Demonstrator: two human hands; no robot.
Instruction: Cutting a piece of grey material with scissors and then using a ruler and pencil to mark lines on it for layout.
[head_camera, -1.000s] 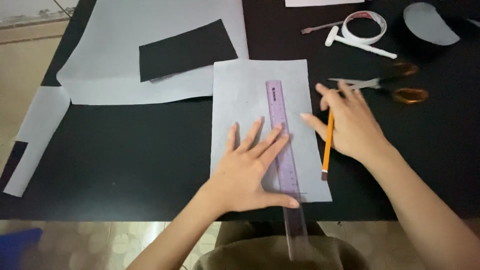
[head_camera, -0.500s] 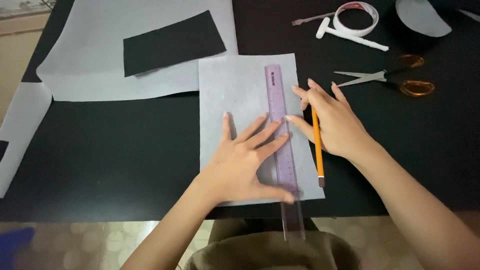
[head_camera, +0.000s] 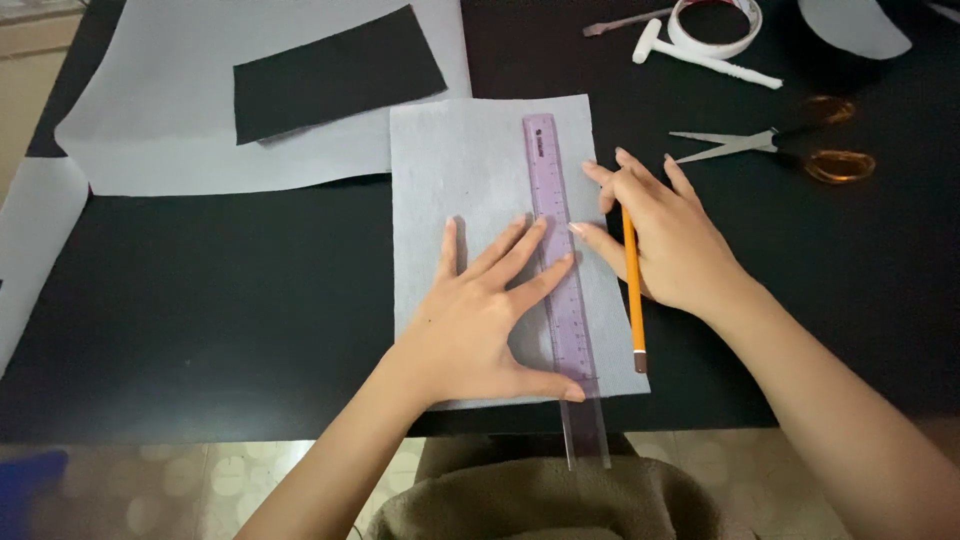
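At far left, a large pale sheet (head_camera: 250, 100) carried a black rectangle (head_camera: 338, 72) on the black table (head_camera: 200, 300). Nearer, the left hand (head_camera: 490, 320) lay flat, fingers spread, pressing a purple ruler (head_camera: 560, 270) onto a grey sheet (head_camera: 460, 170). Just right, the right hand (head_camera: 670, 240) pinched an orange pencil (head_camera: 633, 290). Scissors (head_camera: 780, 150) lay far right.
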